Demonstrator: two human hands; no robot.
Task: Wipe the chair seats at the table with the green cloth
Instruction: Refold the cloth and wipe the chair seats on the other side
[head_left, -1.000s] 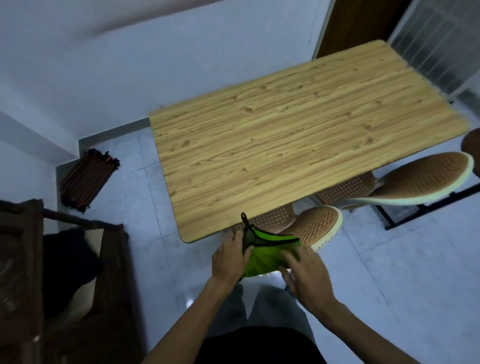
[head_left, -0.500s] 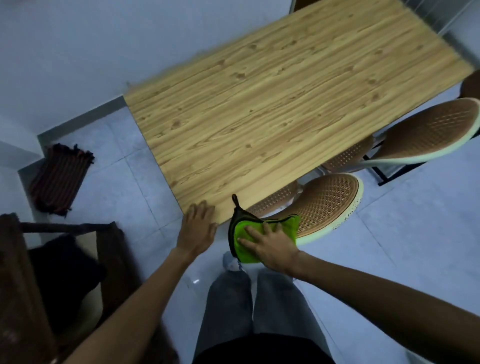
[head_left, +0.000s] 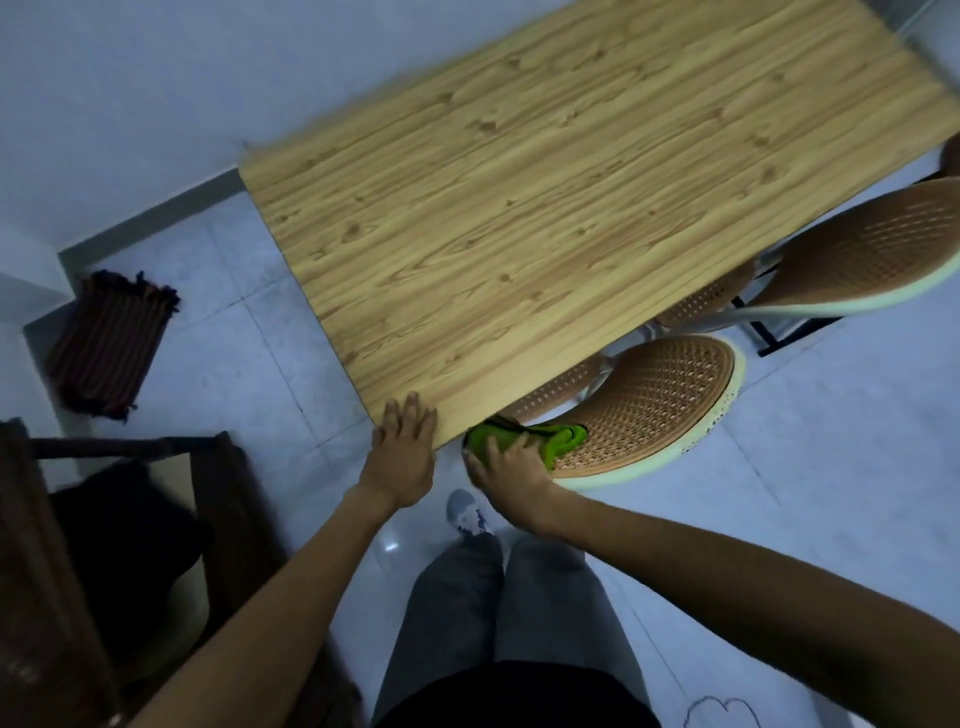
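Note:
A green cloth (head_left: 558, 438) with a dark edge lies bunched on the near chair's brown woven back (head_left: 654, 405), which has a pale green rim. My right hand (head_left: 506, 465) presses flat on the cloth at the chair's near left end. My left hand (head_left: 402, 449) rests palm down, fingers apart, on the near corner of the wooden table (head_left: 519, 208). The chair's seat is mostly hidden under the table. A second chair (head_left: 872, 254) of the same kind stands further right, also tucked under the table.
A striped fringed mat (head_left: 106, 343) lies on the tiled floor at the left by the wall. Dark wooden furniture (head_left: 78, 571) with a dark cloth on it stands at the lower left. My legs and one shoe (head_left: 465, 512) are below the hands.
One second ago both hands held the cloth. My left hand has let go and moved onto the table corner. My right hand has pushed the cloth forward onto the chair, partly under the table edge.

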